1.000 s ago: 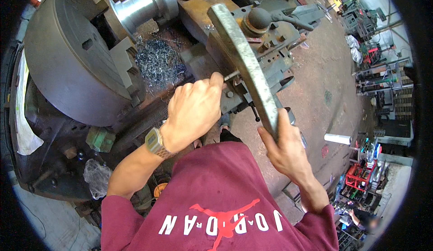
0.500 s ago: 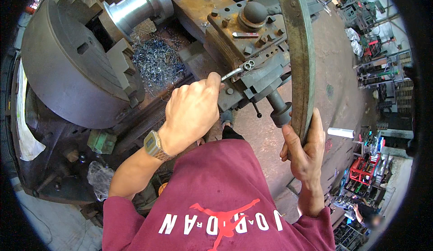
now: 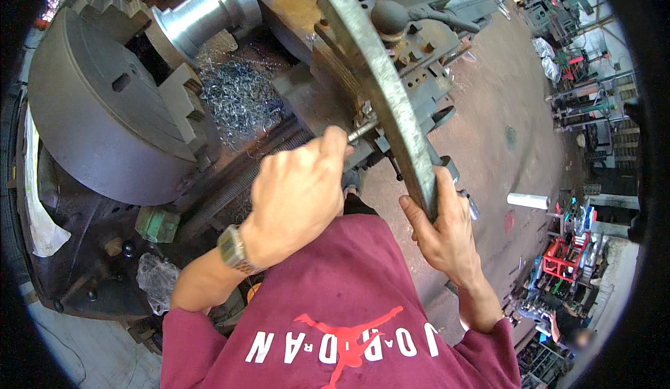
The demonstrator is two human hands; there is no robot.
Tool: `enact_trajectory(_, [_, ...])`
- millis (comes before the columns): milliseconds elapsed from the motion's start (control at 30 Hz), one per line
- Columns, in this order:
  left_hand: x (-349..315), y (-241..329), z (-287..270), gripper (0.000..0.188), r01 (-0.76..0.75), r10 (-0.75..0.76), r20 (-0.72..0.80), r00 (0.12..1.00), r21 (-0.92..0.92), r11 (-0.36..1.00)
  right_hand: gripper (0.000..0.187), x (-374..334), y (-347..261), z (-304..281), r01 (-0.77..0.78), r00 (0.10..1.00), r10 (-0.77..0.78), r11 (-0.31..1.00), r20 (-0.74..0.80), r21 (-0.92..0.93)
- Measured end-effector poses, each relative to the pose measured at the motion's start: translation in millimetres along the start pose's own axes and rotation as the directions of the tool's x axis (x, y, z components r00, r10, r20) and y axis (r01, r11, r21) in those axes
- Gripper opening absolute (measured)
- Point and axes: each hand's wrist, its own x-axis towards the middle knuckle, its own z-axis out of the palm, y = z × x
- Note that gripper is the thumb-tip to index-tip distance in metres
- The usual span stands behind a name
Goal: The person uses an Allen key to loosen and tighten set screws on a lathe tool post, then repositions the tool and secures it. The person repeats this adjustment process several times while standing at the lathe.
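Observation:
My left hand is closed around the handle of a wrench, whose far end meets the lathe's compound slide. In my right hand is the lower end of a long, flat steel bar. The bar slants up to the left, across the tool post, and overlaps the wrench's far end; whether the two touch I cannot tell. Behind the bar's upper part shows the round knob of the tool post handle.
A big lathe chuck at the left grips a shiny turned metal part. Curled metal chips lie beneath it. A green block and a clear plastic bag rest at the lower left. A white roll lies on the floor; a person is far right.
The bar has swung left and down from an upright position at the right, and its top end now shows. My right hand moved left with it. My left hand stays on the wrench.

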Motion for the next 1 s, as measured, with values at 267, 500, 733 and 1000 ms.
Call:
enact_trajectory(267, [7, -8, 6, 0.007, 0.022, -0.022, -0.007, 1.0, 0.012, 1.0, 0.042, -1, 0, -13, -0.044, 0.998, 0.05, 0.99, -0.048, 0.135])
enact_trajectory(500, [9, -7, 11, 0.006, -0.022, 0.027, -0.031, 0.999, 0.153, 0.988, 0.041, 2, 2, -3, 0.07, 0.996, -0.064, 0.992, -0.066, 0.106])
enact_trajectory(733, [8, -4, 13, 0.005, -0.041, 0.056, -0.06, 0.997, 0.224, 0.974, 0.041, 2, -17, -12, 0.184, 0.983, -0.18, 0.975, 0.043, -0.124])
enact_trajectory(1000, [10, -13, 19, 0.01, -0.041, 0.065, -0.087, 0.994, 0.254, 0.966, 0.036, -1, 16, 5, 0.226, 0.968, -0.25, 0.918, -0.033, -0.327])
